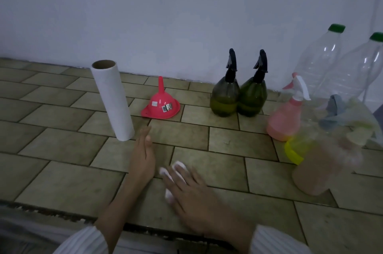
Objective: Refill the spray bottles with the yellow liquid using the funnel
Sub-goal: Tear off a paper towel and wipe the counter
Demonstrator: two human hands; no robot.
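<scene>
Wiping bench (228, 141) with tissue (178, 167) pressed under flat right hand (192, 189), left hand (144, 156) open and empty, funnel (161, 106) inverted, likely draining.

The right hand (186, 187) presses flat, fingers spread, on a white tissue (176, 173) lying on the tiled surface (62, 181). The left hand (144, 156) rests edge-down just left of the tissue, fingers straight. Beyond the left hand's fingertips stands a paper roll (113, 100), tilted. Farther from the tissue, the red funnel (160, 106) sits mouth-down. Two dark green spray bottles (238, 96) stand touching, right of the funnel. A pink spray bottle (288, 117) stands far right of the tissue.
</scene>
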